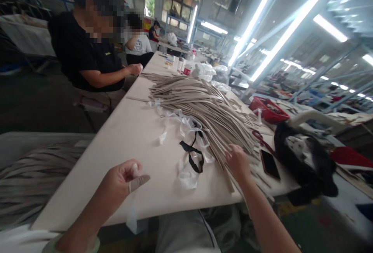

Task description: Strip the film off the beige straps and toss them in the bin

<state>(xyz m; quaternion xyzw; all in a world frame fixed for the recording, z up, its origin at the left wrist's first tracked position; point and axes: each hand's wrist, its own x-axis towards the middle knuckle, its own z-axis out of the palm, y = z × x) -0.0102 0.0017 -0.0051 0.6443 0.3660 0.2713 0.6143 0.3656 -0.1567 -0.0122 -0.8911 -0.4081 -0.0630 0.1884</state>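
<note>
My left hand point(124, 177) is closed in a pinch above the near left of the table, around a whitish translucent plastic strip point(132, 218) that dangles below it. A beige cover, like a finger cot point(140, 183), appears to sit on its thumb. My right hand point(238, 163) lies over the near end of a large pile of long taupe strips point(201, 97), fingers slightly bent and apart, touching the strips. Any grip there is blurred. Between my hands lie a torn black strip point(195, 160) and crumpled translucent plastic scraps point(188, 177).
The pale table point(116, 144) runs away from me. A phone point(269, 163), a black bag point(305, 160) and a red basket point(268, 109) stand at right. A bin of strips point(37, 175) is at left. A co-worker point(90, 51) sits along the left edge.
</note>
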